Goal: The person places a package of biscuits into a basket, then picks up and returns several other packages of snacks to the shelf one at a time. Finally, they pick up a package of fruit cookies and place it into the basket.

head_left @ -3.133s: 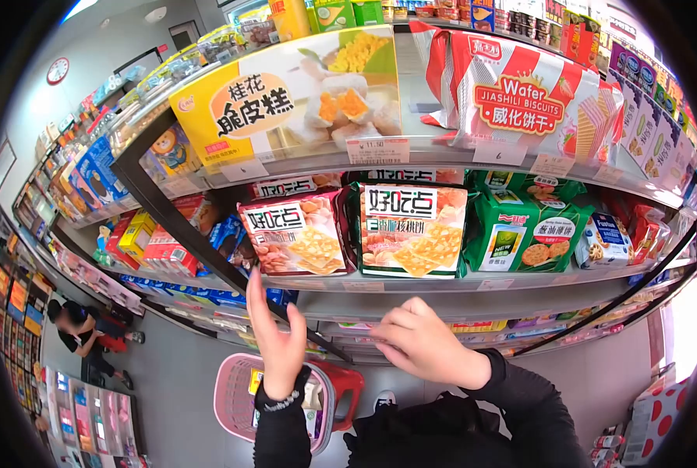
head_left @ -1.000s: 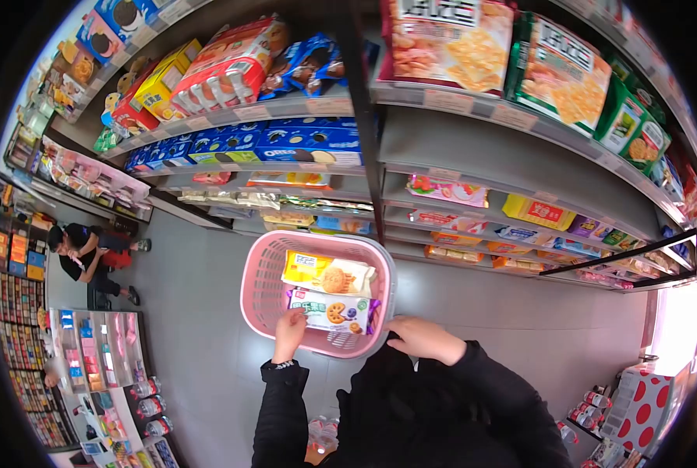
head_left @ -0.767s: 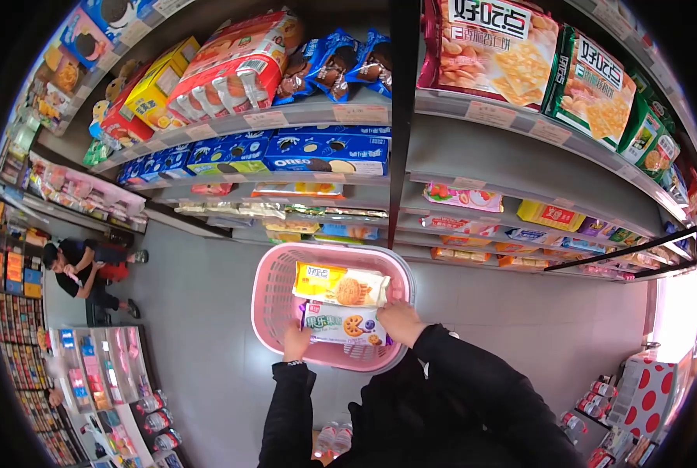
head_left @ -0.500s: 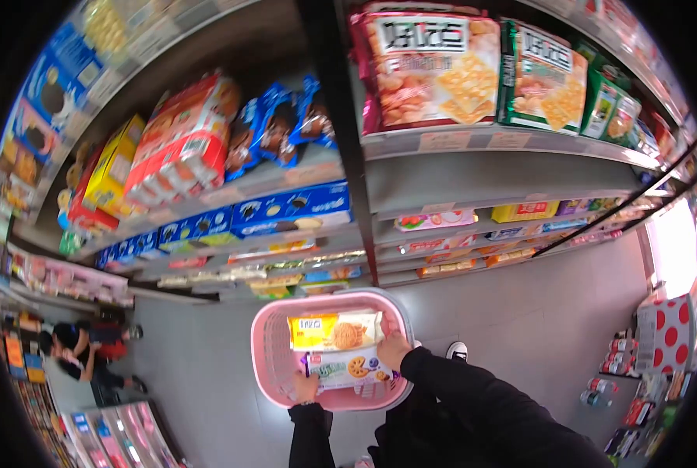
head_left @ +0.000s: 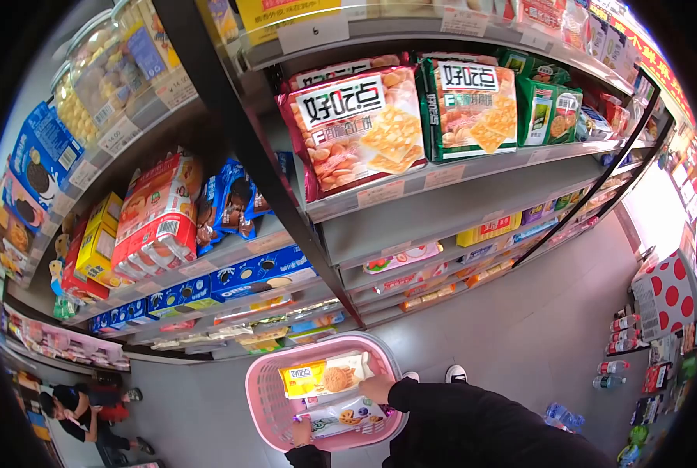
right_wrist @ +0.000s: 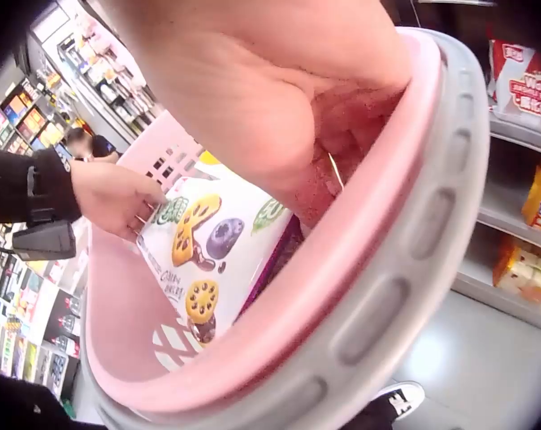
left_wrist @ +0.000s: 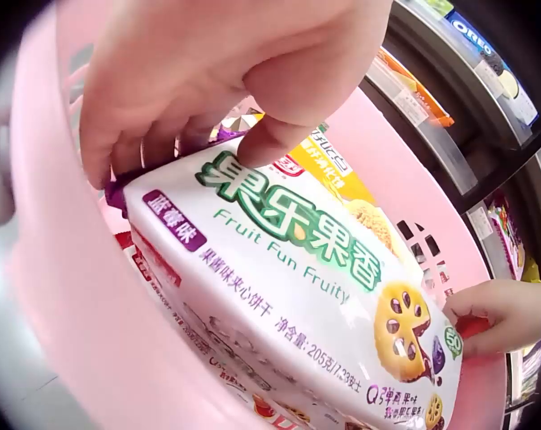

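Observation:
Inside the pink basket [head_left: 256,405] lies a white "Fruit Fun Fruity" biscuit package [head_left: 334,419], below a yellow and cream package [head_left: 325,377] in the head view. My left hand [head_left: 302,431] grips its left end; in the left wrist view the left hand [left_wrist: 225,72] has its thumb on the printed face [left_wrist: 279,215] and its fingers round the end. At the other end is my right hand [head_left: 376,388], which the left wrist view shows holding that end [left_wrist: 502,315]. The right wrist view shows the right hand [right_wrist: 252,98] reaching inside the rim [right_wrist: 378,179], fingertips partly hidden.
Shelves stand beyond the basket, with red and green biscuit bags [head_left: 352,129], blue Oreo boxes [head_left: 259,273] and a red multipack [head_left: 157,218]. A seated person [head_left: 79,409] is at the lower left. Bottles [head_left: 610,374] and a polka-dot box [head_left: 664,292] stand on the right.
The view has tilted up toward the shelves, so basket and hands sit lower in it. Both hands remain at the white package, which now shows its printed face turned and tilted slightly.

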`<state>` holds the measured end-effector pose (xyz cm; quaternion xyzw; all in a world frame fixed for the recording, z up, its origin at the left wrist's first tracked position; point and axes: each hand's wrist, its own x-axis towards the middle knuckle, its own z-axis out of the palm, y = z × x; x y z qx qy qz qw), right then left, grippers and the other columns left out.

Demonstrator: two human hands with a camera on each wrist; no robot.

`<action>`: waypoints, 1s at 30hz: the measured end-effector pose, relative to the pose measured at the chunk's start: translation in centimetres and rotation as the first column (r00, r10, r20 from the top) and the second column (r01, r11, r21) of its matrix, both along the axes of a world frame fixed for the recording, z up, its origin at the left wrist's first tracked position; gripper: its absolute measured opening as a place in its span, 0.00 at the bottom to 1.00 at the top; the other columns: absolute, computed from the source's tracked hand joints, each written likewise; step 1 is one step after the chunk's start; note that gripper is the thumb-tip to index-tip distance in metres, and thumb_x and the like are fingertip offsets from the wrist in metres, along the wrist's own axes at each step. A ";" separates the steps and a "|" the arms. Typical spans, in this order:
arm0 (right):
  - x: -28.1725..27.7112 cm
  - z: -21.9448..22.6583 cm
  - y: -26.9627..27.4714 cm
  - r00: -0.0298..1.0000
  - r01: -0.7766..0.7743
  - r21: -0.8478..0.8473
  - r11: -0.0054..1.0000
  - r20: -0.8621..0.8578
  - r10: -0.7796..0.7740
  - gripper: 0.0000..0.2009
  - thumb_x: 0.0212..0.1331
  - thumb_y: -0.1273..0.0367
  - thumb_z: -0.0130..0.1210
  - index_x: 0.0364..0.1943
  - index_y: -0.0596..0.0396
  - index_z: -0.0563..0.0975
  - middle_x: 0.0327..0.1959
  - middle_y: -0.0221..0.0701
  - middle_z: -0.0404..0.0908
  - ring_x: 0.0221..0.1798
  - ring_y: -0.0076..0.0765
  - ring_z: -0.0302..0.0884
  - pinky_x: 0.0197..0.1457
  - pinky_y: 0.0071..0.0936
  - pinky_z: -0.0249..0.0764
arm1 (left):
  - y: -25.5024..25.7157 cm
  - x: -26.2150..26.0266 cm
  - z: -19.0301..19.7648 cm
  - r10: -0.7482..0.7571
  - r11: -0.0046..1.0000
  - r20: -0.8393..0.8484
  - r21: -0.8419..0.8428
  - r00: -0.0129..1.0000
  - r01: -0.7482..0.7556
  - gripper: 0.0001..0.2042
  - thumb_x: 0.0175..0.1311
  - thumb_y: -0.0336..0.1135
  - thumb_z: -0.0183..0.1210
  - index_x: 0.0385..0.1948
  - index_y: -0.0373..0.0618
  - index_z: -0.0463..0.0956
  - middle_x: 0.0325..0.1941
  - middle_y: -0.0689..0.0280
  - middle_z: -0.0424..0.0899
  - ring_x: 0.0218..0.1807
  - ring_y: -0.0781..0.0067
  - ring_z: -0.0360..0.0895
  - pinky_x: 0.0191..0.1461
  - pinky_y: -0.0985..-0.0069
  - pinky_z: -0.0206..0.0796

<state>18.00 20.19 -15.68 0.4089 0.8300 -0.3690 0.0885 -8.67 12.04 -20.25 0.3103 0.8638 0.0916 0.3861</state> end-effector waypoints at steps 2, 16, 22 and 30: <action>0.1 1.7 0.4 0.999 -0.012 -0.042 0.999 -0.034 0.011 0.08 0.47 0.73 0.46 0.30 0.61 0.75 0.30 0.43 0.77 0.36 0.47 0.77 0.37 0.39 0.72 | -0.1 -1.1 -1.0 0.072 0.995 -0.042 0.069 0.997 -0.069 0.25 0.50 0.47 0.46 0.35 0.27 0.72 0.34 0.38 0.75 0.43 0.39 0.71 0.46 0.58 0.60; 9.6 13.6 1.9 0.476 0.222 -0.734 0.641 -0.493 -0.729 0.08 0.54 0.69 0.53 0.33 0.55 0.68 0.30 0.27 0.69 0.34 0.19 0.67 0.30 0.19 0.68 | -0.9 9.7 20.4 0.097 0.813 0.666 0.375 0.739 -0.445 0.17 0.64 0.37 0.44 0.46 0.30 0.67 0.44 0.60 0.74 0.44 0.72 0.71 0.48 0.77 0.63; 23.9 17.8 -1.6 0.400 0.389 -0.694 0.606 -0.465 -0.790 0.10 0.56 0.65 0.52 0.37 0.53 0.68 0.38 0.27 0.70 0.41 0.21 0.69 0.40 0.22 0.72 | 0.6 18.2 18.5 -0.169 0.834 0.751 0.454 0.638 -0.313 0.16 0.64 0.36 0.45 0.46 0.32 0.66 0.49 0.60 0.72 0.48 0.70 0.68 0.52 0.75 0.61; 42.0 19.6 -11.8 0.035 0.575 -0.749 0.330 -0.380 -0.924 0.09 0.57 0.68 0.51 0.37 0.56 0.67 0.38 0.31 0.70 0.41 0.25 0.71 0.40 0.24 0.74 | 3.0 36.9 21.8 -0.274 0.929 0.894 0.342 0.354 -0.143 0.11 0.59 0.32 0.52 0.40 0.36 0.71 0.39 0.62 0.76 0.41 0.74 0.73 0.40 0.78 0.67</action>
